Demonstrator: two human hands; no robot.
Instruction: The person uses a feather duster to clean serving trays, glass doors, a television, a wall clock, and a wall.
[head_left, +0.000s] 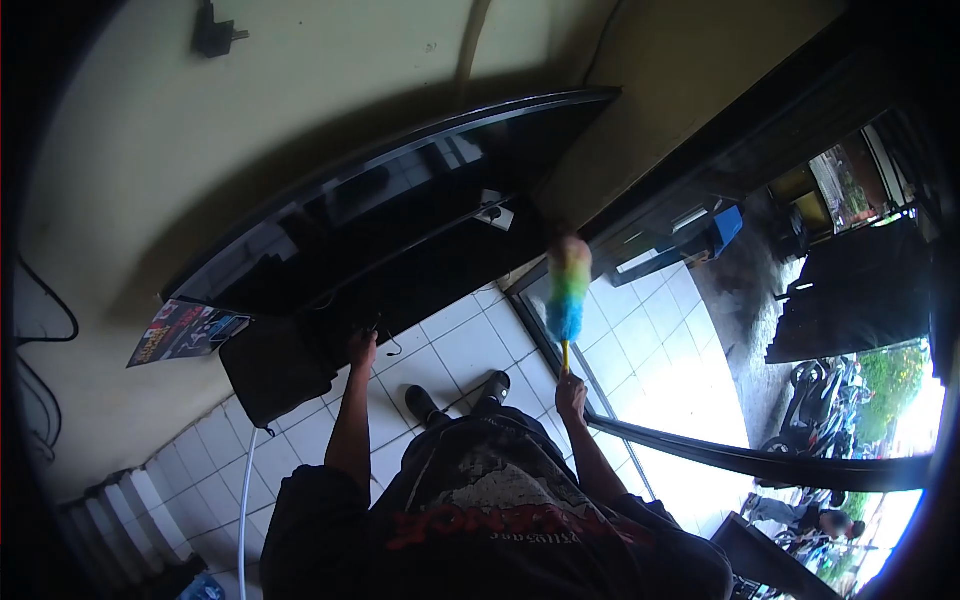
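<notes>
My right hand is closed round the yellow handle of a feather duster. Its fluffy head runs from blue through yellow to pink and points away from me, beside the glass door. My left hand is at the front edge of a low black cabinet, its fingers curled around something dark I cannot make out. A thin dark cable hangs close to those fingers. Behind the cabinet, a wide black television leans along the wall.
A dark box-shaped unit and a printed poster are left of the cabinet. A white socket block lies on top. The glass door frame curves along my right. Outside are motorcycles and a person.
</notes>
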